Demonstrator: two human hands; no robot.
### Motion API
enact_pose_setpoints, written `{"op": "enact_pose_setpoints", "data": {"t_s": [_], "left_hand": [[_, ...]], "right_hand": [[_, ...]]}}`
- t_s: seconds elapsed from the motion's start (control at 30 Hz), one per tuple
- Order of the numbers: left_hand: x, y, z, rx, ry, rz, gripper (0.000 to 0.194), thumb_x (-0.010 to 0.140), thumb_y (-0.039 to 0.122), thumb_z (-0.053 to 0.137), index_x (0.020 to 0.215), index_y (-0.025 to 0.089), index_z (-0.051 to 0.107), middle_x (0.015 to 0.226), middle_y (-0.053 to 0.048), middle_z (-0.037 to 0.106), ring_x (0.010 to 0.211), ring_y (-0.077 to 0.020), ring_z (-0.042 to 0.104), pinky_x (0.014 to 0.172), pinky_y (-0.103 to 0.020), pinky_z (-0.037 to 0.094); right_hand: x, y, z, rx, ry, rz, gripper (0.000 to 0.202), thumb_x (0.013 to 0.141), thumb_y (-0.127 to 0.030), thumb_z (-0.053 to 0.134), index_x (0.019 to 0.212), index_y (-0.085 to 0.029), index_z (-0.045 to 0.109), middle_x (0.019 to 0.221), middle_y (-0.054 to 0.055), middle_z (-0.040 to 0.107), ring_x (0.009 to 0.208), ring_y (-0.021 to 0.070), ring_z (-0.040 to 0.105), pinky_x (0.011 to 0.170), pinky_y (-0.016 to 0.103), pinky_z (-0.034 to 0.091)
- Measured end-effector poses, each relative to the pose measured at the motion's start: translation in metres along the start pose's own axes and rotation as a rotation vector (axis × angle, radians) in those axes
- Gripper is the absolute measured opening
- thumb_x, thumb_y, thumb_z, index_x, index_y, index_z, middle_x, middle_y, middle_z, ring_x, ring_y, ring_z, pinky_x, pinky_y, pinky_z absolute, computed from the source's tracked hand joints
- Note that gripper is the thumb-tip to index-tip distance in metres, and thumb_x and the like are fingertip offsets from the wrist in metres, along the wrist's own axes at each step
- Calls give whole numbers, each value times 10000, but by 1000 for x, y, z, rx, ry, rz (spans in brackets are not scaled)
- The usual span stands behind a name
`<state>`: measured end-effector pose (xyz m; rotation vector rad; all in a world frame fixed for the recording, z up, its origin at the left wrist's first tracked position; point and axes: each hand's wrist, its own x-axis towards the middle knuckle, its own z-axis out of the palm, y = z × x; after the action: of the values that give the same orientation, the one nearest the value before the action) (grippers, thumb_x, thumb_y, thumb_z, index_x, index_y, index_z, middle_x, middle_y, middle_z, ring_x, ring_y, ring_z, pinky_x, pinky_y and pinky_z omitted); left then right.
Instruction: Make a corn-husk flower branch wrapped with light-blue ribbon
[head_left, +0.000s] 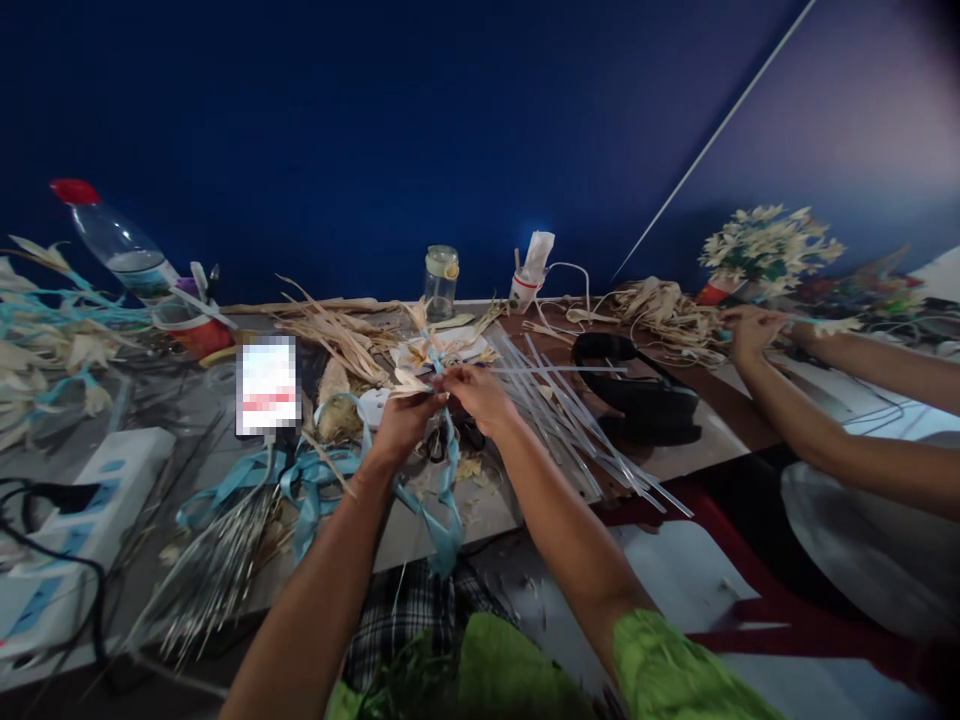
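Observation:
Above the near part of the table, my left hand (411, 418) is closed around a pale dried-husk flower (409, 383). My right hand (476, 392) meets it at the fingertips, pinching a light blue ribbon (447, 455) at the flower's stem. The ribbon's loose end hangs down past the table edge toward my lap. Fingers partly hide the stem. Just beyond my hands stands another husk piece with orange tint (417, 318). More blue ribbon (322, 475) lies looped left of my left forearm, beside a bundle of thin wires (225, 565).
Clear plastic strips (577, 420) and a black strapped object (637, 395) lie to the right. Dried husks (337, 335), a glass jar (441, 285) and a white cup (525, 290) stand behind. Left are a bottle (120, 245), phone (268, 388) and power strip (90, 540). A co-worker's hands (754, 330) work at right.

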<state>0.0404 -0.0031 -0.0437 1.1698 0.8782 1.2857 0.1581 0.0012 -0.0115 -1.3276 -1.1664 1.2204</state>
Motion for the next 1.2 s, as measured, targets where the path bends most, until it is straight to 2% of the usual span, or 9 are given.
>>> {"op": "enact_pose_setpoints", "data": {"t_s": [0.07, 0.13, 0.33, 0.57, 0.67, 0.77, 0.93, 1.07, 1.2], "left_hand": [[0, -1, 0, 34, -33, 19, 237, 581, 299, 712, 751, 143, 657, 791, -44, 673, 761, -171, 589, 765, -314, 456], [0, -1, 1, 33, -35, 43, 249, 577, 299, 711, 766, 147, 657, 812, -48, 676, 790, -180, 590, 792, -327, 454], [3, -3, 0, 16, 104, -14, 202, 597, 313, 684, 678, 133, 644, 673, -30, 646, 682, -156, 570, 704, -292, 453], [6, -11, 1, -146, 57, -32, 177, 607, 304, 676, 658, 139, 635, 628, -19, 626, 616, -141, 554, 649, -281, 450], [6, -12, 1, -169, 84, -42, 194, 589, 308, 685, 659, 139, 619, 630, -14, 622, 608, -136, 552, 632, -276, 445], [5, -10, 0, -147, 187, -44, 217, 585, 318, 680, 685, 143, 599, 633, -9, 614, 610, -135, 555, 620, -273, 444], [2, 1, -1, -18, 312, 20, 147, 607, 271, 652, 638, 136, 602, 578, 16, 575, 569, -103, 515, 596, -235, 417], [1, 5, 0, 52, 318, 39, 130, 617, 264, 632, 614, 135, 611, 574, 19, 572, 570, -101, 507, 601, -229, 412], [1, 3, 1, 61, 277, 21, 140, 602, 286, 633, 604, 151, 595, 585, 14, 586, 582, -118, 517, 607, -242, 422]], "right_hand": [[2, 0, 1, 93, -69, 75, 306, 570, -401, 681, 571, -171, 479, 467, -63, 443, 433, 58, 369, 431, 203, 282], [3, 0, 0, 202, -53, 73, 325, 548, -398, 699, 566, -175, 463, 454, -74, 420, 412, 49, 344, 422, 200, 269], [2, 5, -4, 368, -42, -37, 276, 566, -374, 701, 662, -166, 548, 488, -79, 385, 414, 33, 298, 413, 194, 226], [5, 7, -3, 522, -103, 101, 300, 558, -359, 691, 772, -168, 603, 558, -57, 446, 454, 51, 332, 459, 217, 333], [5, 7, -3, 559, -177, 113, 298, 552, -326, 713, 779, -175, 595, 571, -54, 482, 462, 49, 360, 456, 202, 329], [2, 8, -6, 512, -243, 150, 296, 545, -301, 723, 775, -174, 586, 593, -42, 529, 471, 51, 387, 436, 189, 299], [-11, 11, -13, 316, -179, 162, 322, 563, -329, 701, 826, -169, 605, 606, -45, 538, 446, 41, 374, 415, 183, 268], [-21, 12, -9, 31, -161, 30, 285, 639, -385, 642, 812, -159, 629, 568, -56, 507, 453, 46, 368, 437, 190, 275], [-20, 17, 4, -151, -68, -85, 255, 621, -368, 664, 730, -139, 639, 590, -41, 545, 544, 73, 427, 508, 203, 319]]}}
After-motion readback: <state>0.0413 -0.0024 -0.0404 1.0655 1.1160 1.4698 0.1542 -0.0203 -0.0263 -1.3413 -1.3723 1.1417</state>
